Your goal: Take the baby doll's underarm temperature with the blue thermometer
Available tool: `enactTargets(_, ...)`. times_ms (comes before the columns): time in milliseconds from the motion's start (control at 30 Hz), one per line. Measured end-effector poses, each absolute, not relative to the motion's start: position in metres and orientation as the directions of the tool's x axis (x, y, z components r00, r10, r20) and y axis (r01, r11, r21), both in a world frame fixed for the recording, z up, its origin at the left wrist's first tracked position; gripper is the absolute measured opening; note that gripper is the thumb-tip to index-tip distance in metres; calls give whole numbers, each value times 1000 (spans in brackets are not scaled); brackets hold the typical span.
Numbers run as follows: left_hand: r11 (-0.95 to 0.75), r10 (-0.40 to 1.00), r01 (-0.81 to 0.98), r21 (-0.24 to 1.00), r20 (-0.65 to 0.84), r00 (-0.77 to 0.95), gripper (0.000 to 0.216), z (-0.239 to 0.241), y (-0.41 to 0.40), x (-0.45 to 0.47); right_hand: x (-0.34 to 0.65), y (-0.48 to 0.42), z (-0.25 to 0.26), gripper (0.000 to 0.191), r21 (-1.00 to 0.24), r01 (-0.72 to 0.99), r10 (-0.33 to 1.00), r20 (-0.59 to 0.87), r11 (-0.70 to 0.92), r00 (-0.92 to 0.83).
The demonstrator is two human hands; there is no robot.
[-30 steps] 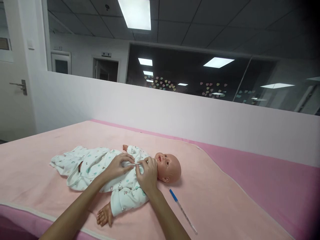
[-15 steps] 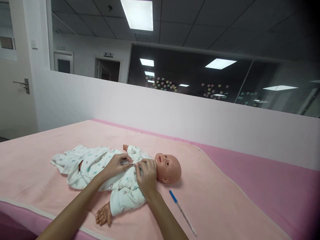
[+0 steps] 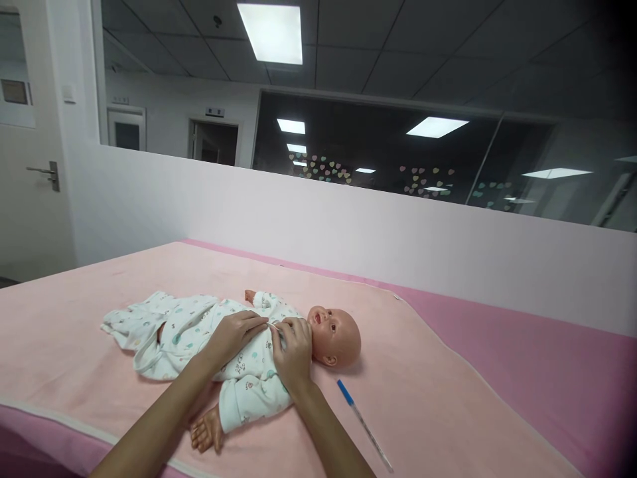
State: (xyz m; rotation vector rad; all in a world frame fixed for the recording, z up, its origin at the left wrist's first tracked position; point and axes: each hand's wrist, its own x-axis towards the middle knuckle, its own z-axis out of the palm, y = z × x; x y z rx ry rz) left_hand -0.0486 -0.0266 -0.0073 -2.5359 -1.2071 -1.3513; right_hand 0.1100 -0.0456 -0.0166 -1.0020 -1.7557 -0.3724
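Observation:
A baby doll (image 3: 338,338) lies on its back with its head to the right, dressed in a white printed garment (image 3: 253,352). Over the doll's chest, my left hand (image 3: 237,337) is closed in a pinch on a thin white strip (image 3: 272,325), which looks like a tie string of the garment. My right hand (image 3: 292,348), close to the doll's chin, also pinches this strip from the other side. Both sets of fingertips nearly meet, and they partly cover the strip. The doll's near hand (image 3: 208,430) sticks out of its sleeve, below my wrists.
Right of my right forearm lies a thin clear stick with a blue cap (image 3: 344,392), perhaps a thermometer. A pink sheet (image 3: 438,405) covers the padded surface. Behind it rises a white low wall (image 3: 348,226) with windows above. A door (image 3: 34,199) is at far left.
My left hand has shifted slightly right, towards my right hand, and its fingers have drawn closer together. The right hand and the doll stay almost in place.

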Motion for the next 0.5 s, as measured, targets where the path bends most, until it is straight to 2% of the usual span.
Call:
enactTargets(167,-671,633,685,283,699,332,27,-5,-30,-45,110,-46,-16,12,-208,775,455,883,597,-114)
enactTargets(367,-658,717,603,451,619,320,19,6,-32,-57,111,-46,-16,13,-234,769,450,890,595,-78)
enactTargets(500,-596,780,609,523,556,287,22,8,-28,-79,112,-44,-18,15,-219,774,443,892,594,-87)
